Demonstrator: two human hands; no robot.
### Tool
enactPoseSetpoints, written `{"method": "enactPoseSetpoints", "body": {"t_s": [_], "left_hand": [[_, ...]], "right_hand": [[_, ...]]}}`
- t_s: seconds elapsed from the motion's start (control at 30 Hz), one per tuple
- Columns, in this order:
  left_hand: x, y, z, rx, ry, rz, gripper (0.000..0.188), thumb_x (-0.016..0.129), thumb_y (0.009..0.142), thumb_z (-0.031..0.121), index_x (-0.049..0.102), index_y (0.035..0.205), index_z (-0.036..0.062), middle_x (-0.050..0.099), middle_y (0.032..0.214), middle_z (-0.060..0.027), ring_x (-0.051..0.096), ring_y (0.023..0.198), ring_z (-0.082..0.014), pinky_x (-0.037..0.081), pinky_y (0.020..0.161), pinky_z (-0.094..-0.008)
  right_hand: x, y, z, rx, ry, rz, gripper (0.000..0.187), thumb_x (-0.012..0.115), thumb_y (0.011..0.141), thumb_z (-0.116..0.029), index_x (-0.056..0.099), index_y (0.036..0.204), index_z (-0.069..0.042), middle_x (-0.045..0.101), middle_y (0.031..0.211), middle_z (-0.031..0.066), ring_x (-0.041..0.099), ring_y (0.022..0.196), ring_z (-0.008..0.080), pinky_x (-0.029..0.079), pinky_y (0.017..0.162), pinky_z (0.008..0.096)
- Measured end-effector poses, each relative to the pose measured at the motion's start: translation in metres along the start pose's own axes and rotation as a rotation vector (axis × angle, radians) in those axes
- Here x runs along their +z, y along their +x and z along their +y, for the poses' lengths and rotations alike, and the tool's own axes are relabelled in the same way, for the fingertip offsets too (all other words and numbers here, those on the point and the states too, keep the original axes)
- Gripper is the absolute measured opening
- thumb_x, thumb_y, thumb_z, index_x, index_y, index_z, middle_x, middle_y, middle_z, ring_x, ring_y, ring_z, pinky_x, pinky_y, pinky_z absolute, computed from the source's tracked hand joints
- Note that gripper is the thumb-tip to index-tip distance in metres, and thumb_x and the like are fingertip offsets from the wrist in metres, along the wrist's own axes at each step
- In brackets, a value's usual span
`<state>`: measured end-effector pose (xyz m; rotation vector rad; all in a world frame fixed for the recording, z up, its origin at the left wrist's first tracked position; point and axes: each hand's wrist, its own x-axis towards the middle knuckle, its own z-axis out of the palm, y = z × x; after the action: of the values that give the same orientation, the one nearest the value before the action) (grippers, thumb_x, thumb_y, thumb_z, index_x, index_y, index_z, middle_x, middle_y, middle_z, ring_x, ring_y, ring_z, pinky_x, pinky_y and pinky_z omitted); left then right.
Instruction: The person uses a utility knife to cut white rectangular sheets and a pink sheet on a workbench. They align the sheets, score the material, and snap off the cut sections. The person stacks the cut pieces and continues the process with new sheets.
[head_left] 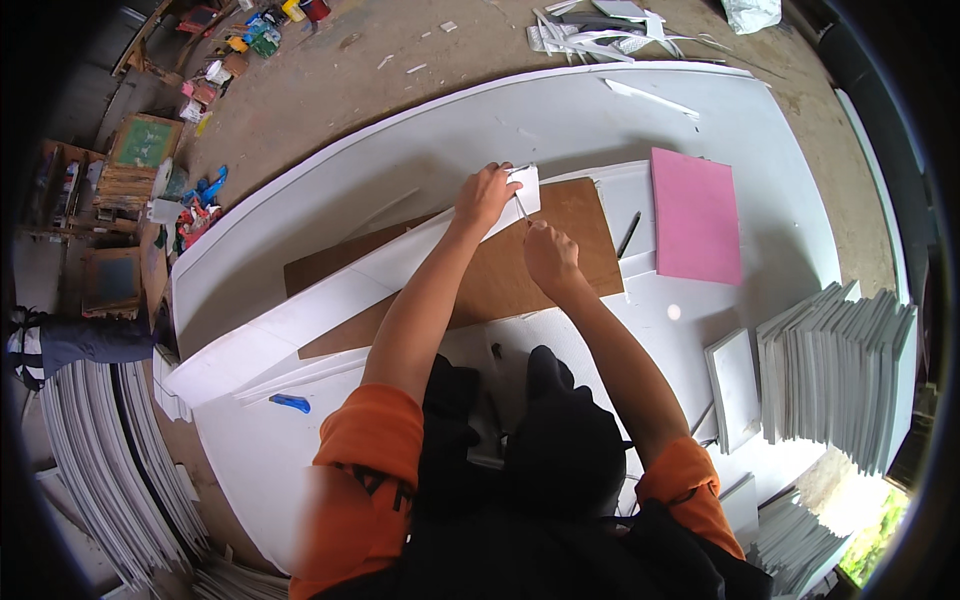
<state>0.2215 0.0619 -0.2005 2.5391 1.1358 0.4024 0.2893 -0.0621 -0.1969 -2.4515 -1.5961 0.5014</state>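
A long white board strip [330,282] lies slantwise across a brown wooden board [570,245]. My left hand [486,196] is closed on the strip's far right end, fingers curled over the edge. Just nearer and to the right, my right hand [551,258] makes a fist around a thin-bladed knife [522,208]. Its slim blade points up toward the strip's end, close to my left fingers; the handle is hidden in the fist. A dark pen [629,235] rests to the right of my right hand, beside a pink rectangular sheet [696,217].
Everything lies on a large white panel [700,330]. A blue cutter [290,403] sits at its left. Stacks of white boards stand at the right [835,375] and left [115,460]. Scraps [600,38] lie on the floor beyond, with clutter [262,35] at the far left.
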Motion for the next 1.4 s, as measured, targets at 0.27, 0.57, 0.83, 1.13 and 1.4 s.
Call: {"method": "enactPoseSetpoints", "body": {"t_s": [0.27,0.57,0.83,1.13,1.4], "left_hand": [[0.002,0.003,-0.009,0.062,-0.01,-0.004,0.036,0.06,0.077,0.029,0.056,0.094,-0.0025,0.059,0.084,-0.0171,0.059,0.074,-0.0331,0.048,0.066,-0.0383],[-0.001,-0.003,0.002,0.05,-0.002,0.015,0.039,0.065,0.071,0.03,0.059,0.095,0.0007,0.061,0.086,-0.0152,0.06,0.076,-0.0305,0.049,0.067,-0.0372],[-0.004,0.0,0.011,-0.233,0.115,-0.139,0.031,0.064,0.072,0.034,0.063,0.081,0.0049,0.062,0.081,-0.013,0.06,0.078,-0.0284,0.048,0.069,-0.0366],[0.0,-0.001,0.004,-0.095,0.132,-0.067,0.035,0.063,0.072,0.037,0.063,0.083,0.004,0.062,0.076,-0.0173,0.06,0.076,-0.0325,0.047,0.066,-0.0405],[-0.001,-0.006,0.014,-0.09,0.135,-0.087,0.031,0.065,0.069,0.035,0.063,0.082,0.0066,0.062,0.078,-0.0137,0.061,0.075,-0.0284,0.049,0.068,-0.0371]], "right_hand": [[-0.002,0.008,-0.003,-0.069,-0.104,-0.055,0.015,0.048,0.081,-0.015,0.055,0.08,-0.001,0.062,0.076,0.0153,0.063,0.075,0.0299,0.051,0.064,0.0381],[0.019,0.044,-0.004,-0.015,-0.09,-0.092,0.014,0.049,0.079,-0.012,0.056,0.084,0.0,0.063,0.079,0.0157,0.063,0.076,0.0294,0.051,0.063,0.0366],[0.014,0.01,-0.002,0.034,-0.034,-0.013,0.019,0.042,0.086,-0.016,0.053,0.078,-0.003,0.063,0.072,0.0148,0.063,0.071,0.0282,0.051,0.059,0.0358],[0.013,0.006,-0.001,0.018,-0.107,-0.033,0.016,0.045,0.085,-0.015,0.053,0.078,-0.003,0.063,0.074,0.0144,0.064,0.072,0.0261,0.052,0.057,0.0342],[0.026,0.043,-0.003,0.084,-0.093,-0.202,0.021,0.06,0.075,-0.009,0.055,0.094,-0.003,0.061,0.09,0.0097,0.063,0.084,0.023,0.052,0.064,0.0307]]}}
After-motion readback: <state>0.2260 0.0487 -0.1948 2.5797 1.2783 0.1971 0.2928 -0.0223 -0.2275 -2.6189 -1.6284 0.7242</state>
